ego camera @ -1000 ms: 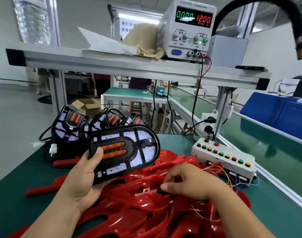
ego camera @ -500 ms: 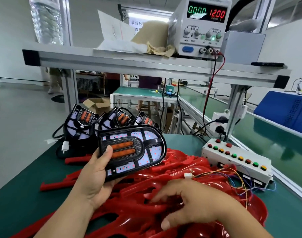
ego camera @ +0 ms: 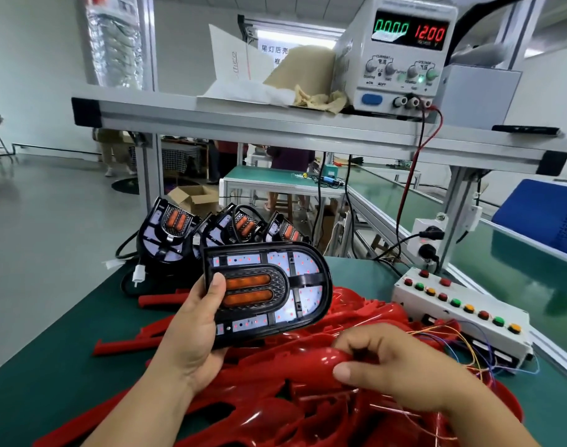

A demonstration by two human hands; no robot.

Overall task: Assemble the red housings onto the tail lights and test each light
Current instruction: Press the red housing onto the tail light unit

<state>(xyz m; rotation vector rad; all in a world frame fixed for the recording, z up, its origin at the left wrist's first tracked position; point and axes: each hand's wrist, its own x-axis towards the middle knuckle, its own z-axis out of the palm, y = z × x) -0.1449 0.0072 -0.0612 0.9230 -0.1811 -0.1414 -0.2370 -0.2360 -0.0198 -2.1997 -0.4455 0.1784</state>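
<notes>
closest to the person, the right hand (ego camera: 401, 372) is curled down over the heap of red housings (ego camera: 275, 398) on the green desk (ego camera: 66, 350), fingers closed around the rounded edge of one glossy shell, thumb pressed along its side. these housings look like thin, hard moulded plastic: light and stiff, but shiny enough to slip, and tangled in the pile, so a firm pinch on the thick rim seems the safe hold, not on the long thin tabs, which could snap.

just beyond, the left hand (ego camera: 195, 330) is wrapped around the short end of a tail light (ego camera: 266, 288), thumb across its face beside the two orange strips, fingers behind. the lamp is held up over the pile with its face toward the person. it looks rigid and a bit heavier, with exposed white boards and small red dots, so gripping the black frame edge seems wise.

to the right sits a white button box (ego camera: 462, 314) with thin coloured wires (ego camera: 453, 337) trailing into the reds. further back, more tail lights (ego camera: 211, 233) lean together at the desk's far edge. the only container i can see is a cardboard box (ego camera: 195, 198) on the floor beyond, flaps open; its contents can't be seen. up on the shelf, the power supply (ego camera: 401, 53) reads 12.00.
</notes>
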